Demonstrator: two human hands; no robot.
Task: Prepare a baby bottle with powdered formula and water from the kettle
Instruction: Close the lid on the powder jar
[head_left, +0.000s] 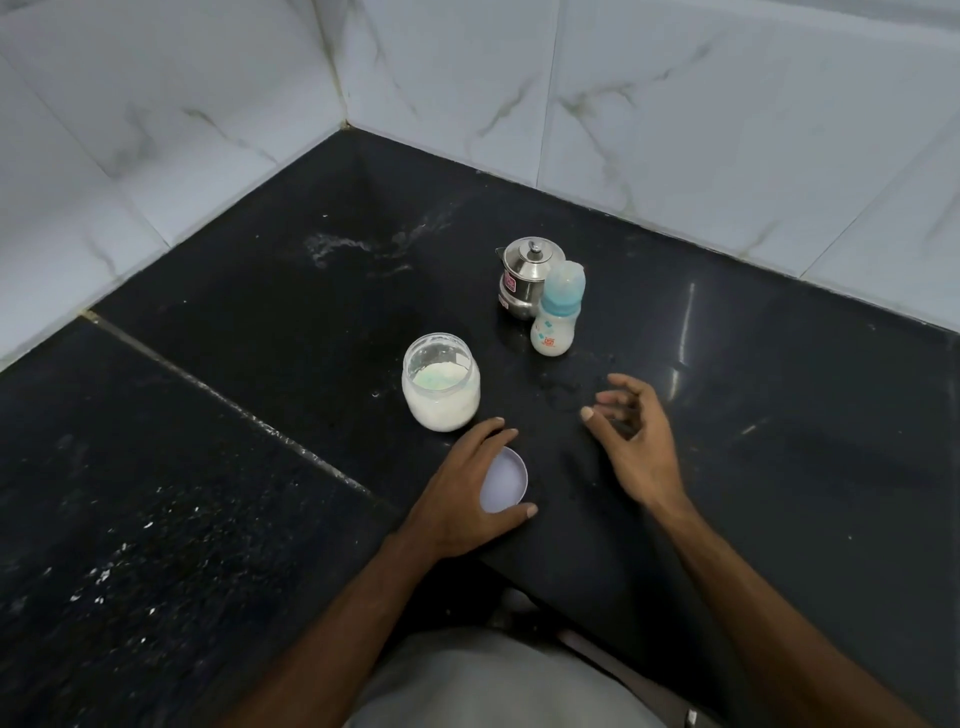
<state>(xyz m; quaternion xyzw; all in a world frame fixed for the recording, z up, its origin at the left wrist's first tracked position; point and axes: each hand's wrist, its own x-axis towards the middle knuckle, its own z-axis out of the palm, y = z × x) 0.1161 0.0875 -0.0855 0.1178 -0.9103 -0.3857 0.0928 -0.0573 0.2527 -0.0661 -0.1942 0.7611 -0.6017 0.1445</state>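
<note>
Counter runs into a wall corner at back. Kettle stands on counter, furthest back of the 3 items. Baby bottle upright just in front & right of kettle, overlapping it in view; touching or not, can't tell. Open jar w/ powder in it sits nearer & left of bottle, apart from it. Lid on counter in front & right of jar, under left hand. Right hand right of lid, in front of bottle, near counter's front edge.
</note>
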